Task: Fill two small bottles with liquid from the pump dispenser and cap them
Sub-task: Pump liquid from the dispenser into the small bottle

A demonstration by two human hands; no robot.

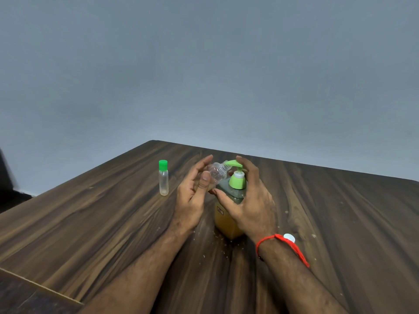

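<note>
- Filling of the open bottle (216,174) looks to be the step in hand: it is tilted, mouth up against the green spout (231,163) of the dispenser (229,214), near the middle of the desk (90,223).
- Left hand (192,196) has the bottle in its grip, thumb along the near side and fingers round the far side, which is partly hidden.
- Right hand (247,200) lies over the dispenser: its thumb rests on the dark shoulder, fingers arch over the pump head. Its grip is loose and wide; whether the fingertips press the head I cannot tell.
- Little if any liquid shows in the held bottle, so I judge this fill barely begun.
- A second bottle (163,179) stands upright toward the far left corner of the desk, apart from both hands, green cap on. It looks nearly empty, though that is hard to read.
- A white cap (289,237) lies on the desk just behind the right wrist, which wears a red thread (292,248).
- Next move, as I judge it: keep the mouth squarely under the spout, then press the head down in steady strokes; a slip would spill onto the desk.
- Afterwards the white cap must be fetched and screwed on.
</note>
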